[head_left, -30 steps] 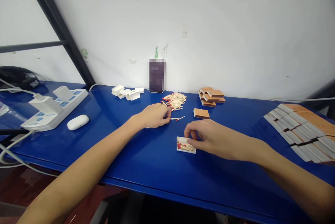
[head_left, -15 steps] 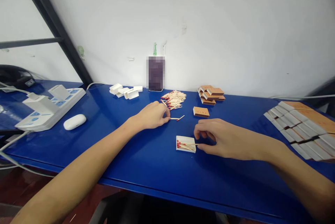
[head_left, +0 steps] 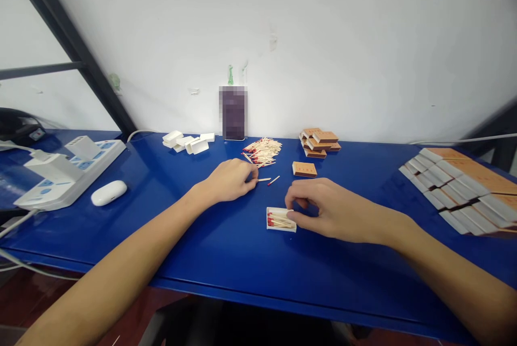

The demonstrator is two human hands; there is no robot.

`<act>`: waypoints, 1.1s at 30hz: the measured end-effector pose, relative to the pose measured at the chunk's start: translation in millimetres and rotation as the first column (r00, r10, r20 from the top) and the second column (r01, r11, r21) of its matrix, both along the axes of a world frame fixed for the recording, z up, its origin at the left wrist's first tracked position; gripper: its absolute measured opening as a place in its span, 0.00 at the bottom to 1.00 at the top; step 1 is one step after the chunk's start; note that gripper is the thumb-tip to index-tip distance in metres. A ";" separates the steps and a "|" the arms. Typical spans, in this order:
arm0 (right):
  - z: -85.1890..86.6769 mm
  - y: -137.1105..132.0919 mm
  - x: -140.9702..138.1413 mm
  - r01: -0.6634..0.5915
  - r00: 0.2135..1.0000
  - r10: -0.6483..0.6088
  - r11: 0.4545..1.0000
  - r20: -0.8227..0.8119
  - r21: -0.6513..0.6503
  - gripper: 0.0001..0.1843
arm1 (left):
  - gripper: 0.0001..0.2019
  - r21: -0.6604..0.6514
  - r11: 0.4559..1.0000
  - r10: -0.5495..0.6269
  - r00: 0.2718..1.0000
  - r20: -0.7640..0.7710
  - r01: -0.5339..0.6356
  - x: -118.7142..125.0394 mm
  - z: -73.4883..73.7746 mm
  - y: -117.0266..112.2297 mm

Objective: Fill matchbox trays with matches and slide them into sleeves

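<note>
My left hand (head_left: 232, 180) rests on the blue table with thumb and forefinger pinched on a match (head_left: 264, 179). A loose match (head_left: 273, 180) lies just beyond its tip. Behind that hand is a heap of red-headed matches (head_left: 264, 150). My right hand (head_left: 315, 206) is at the right end of a white matchbox tray (head_left: 283, 230), its thumb tip over the edge and its curled fingers apart from the thumb. Several matches (head_left: 278, 221) lie in the tray, heads to the left. An orange matchbox sleeve (head_left: 305, 168) lies beyond my right hand.
White trays (head_left: 191, 144) lie at the back left, with a blurred upright panel (head_left: 234, 112) beside them. Orange matchboxes (head_left: 319, 143) are piled at the back, and a larger stack (head_left: 464, 189) stands right. A power strip (head_left: 72, 173) and white case (head_left: 109, 193) occupy the left.
My right hand has moved in to the tray, and the match at its thumb now lies inside. My left hand still pinches its match, now apart from the loose one. The view has shifted slightly.
</note>
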State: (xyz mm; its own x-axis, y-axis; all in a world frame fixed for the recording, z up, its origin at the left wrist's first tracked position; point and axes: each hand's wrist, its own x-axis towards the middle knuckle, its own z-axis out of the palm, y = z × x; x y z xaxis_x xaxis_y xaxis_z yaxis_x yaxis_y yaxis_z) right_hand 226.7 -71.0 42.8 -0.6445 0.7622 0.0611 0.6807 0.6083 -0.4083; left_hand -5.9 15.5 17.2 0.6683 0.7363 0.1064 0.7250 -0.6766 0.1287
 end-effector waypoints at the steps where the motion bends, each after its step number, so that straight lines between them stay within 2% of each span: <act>1: -1.4 0.2 -0.6 0.000 1.000 0.000 1.000 -0.004 0.023 0.07 | 0.08 0.008 1.000 -0.009 1.000 -0.001 0.009 -0.1 0.1 -0.1; 5: -18.2 7.1 -4.7 0.006 0.995 0.006 0.993 -0.101 0.115 0.09 | 0.13 0.088 0.993 -0.079 0.997 0.003 0.079 -2.2 2.2 2.0; 7: -32.9 16.8 -7.1 0.136 0.965 -0.079 0.966 -0.250 0.222 0.11 | 0.17 0.139 0.983 -0.125 0.991 0.038 0.119 -4.6 4.6 4.2; 9: -47.7 30.0 -9.0 0.302 0.904 -0.175 0.907 -0.390 0.293 0.14 | 0.17 0.152 0.971 -0.200 0.975 0.102 0.183 -8.2 7.4 6.7; 11: -58.8 43.6 -10.1 0.314 0.904 -0.182 0.897 -0.388 0.311 0.15 | 0.15 0.131 0.952 -0.296 0.940 0.169 0.276 -12.5 9.7 9.4; 13: -63.9 54.2 -10.9 0.250 0.936 -0.153 0.922 -0.316 0.296 0.16 | 0.13 0.116 0.940 -0.340 0.914 0.221 0.321 -17.0 10.8 12.2; 15: -64.0 59.8 -12.0 0.203 0.956 -0.138 0.948 -0.260 0.246 0.14 | 0.11 0.121 0.951 -0.306 0.917 0.257 0.284 -20.8 10.6 15.0; 19: -59.1 58.6 -14.8 0.207 0.955 -0.165 0.965 -0.247 0.158 0.09 | 0.11 0.114 0.982 -0.179 0.938 0.298 0.152 -25.1 8.1 18.6; 22: -56.6 55.1 -16.3 0.178 0.966 -0.137 0.967 -0.219 0.183 0.08 | 0.16 0.042 0.992 -0.127 0.971 0.205 0.121 -25.0 5.3 18.7; 25: -54.3 55.1 -19.1 0.109 0.990 -0.082 0.963 -0.118 0.246 0.09 | 0.20 -0.003 0.996 -0.090 0.993 0.079 0.091 -23.0 2.2 17.6; 28: -52.6 58.3 -23.4 0.085 0.996 -0.076 0.964 -0.046 0.251 0.10 | 0.20 0.021 0.997 -0.079 0.997 0.000 0.079 -21.2 0.1 16.9; 33: -50.8 61.2 -25.5 0.114 0.993 -0.105 0.977 -0.059 0.182 0.11 | 0.21 0.064 0.990 -0.119 0.992 -0.050 0.122 -20.6 -1.1 15.6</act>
State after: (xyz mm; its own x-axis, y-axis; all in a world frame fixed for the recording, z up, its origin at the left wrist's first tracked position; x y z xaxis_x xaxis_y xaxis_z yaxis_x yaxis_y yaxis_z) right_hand 201.2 -9.8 -8.1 -0.5504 0.8007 0.2363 0.7296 0.5990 -0.3301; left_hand -26.5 31.1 16.1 0.7571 0.6421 0.1201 0.6416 -0.7655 0.0485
